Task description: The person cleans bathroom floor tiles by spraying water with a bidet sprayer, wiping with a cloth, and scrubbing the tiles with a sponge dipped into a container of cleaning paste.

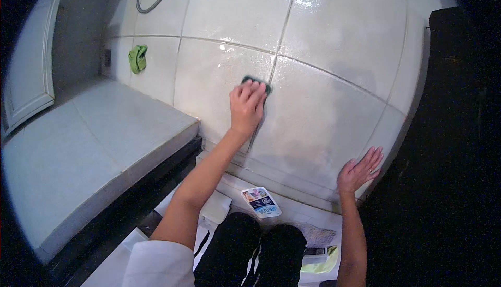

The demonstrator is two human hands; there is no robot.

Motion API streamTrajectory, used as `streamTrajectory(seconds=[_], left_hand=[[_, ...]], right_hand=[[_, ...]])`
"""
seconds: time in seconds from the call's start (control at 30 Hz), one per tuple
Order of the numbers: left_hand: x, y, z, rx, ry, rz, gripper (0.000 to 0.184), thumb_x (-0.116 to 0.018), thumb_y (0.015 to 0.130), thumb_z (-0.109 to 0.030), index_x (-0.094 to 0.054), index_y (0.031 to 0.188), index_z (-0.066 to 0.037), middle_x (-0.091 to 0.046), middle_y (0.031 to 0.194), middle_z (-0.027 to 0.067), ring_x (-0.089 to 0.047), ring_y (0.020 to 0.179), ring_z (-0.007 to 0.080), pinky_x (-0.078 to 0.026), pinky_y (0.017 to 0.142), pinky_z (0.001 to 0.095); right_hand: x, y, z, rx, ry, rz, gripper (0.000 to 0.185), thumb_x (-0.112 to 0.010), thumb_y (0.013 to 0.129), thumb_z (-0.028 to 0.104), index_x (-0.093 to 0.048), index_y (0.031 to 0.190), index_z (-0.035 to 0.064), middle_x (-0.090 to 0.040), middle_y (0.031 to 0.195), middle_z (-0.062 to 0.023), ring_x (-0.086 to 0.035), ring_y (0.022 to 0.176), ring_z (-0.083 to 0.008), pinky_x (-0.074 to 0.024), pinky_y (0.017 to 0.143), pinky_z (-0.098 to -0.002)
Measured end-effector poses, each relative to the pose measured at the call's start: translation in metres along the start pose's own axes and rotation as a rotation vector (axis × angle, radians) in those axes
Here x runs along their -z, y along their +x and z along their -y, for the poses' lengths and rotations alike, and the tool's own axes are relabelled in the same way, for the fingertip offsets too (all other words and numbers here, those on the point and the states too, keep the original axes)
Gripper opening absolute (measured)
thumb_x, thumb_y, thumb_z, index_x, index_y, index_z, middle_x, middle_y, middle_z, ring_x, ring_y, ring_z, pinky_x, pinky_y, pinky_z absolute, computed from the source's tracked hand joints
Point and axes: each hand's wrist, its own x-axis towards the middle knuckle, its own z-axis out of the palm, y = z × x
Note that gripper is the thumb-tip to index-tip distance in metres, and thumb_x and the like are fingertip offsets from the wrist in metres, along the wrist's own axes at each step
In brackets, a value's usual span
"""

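My left hand (pixel 247 105) is closed around a dark green scrub pad (pixel 257 81), pressing it on the white tiled surface (pixel 313 115) close to a grout line. Most of the pad is hidden under the fingers. Off to the right, my right hand (pixel 360 170) lies flat near the surface's right edge with its fingers stretched out; a ring shows on one finger. The tiles around the pad look wet and shiny, with small white spots above it.
A crumpled green cloth (pixel 138 59) is at the upper left, below a grey hose (pixel 151 9). A tiled ledge (pixel 104 130) juts out on the left beside a white panel door (pixel 31 57). A labelled white pack (pixel 261 202) lies near my knees.
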Motion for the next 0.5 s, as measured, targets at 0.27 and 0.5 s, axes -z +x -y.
streamTrajectory(seconds=[0.27,0.5], left_hand=[[-0.009,0.029,0.007,0.038,-0.045,-0.07,0.029,-0.071,0.071,-0.004,-0.069,0.1,-0.01,-0.062,0.091,0.0076,-0.056,0.093,0.0277,-0.043,0.08,0.0392],[-0.013,0.05,0.025,-0.021,-0.021,-0.089,0.033,-0.071,0.069,-0.004,-0.068,0.101,-0.011,-0.062,0.093,0.0059,-0.055,0.087,0.028,-0.043,0.076,0.0391]], right_hand=[[-0.001,0.0,-0.002,-0.003,-0.01,-0.001,0.064,-0.039,0.088,0.031,-0.023,0.145,0.0049,-0.016,0.154,-0.0151,-0.012,0.142,-0.0358,-0.0053,0.106,-0.0638],[-0.006,0.0,-0.003,0.012,-0.02,-0.045,0.063,-0.037,0.089,0.032,-0.024,0.145,0.0061,-0.016,0.154,-0.0145,-0.013,0.142,-0.0352,-0.0073,0.106,-0.0626]])
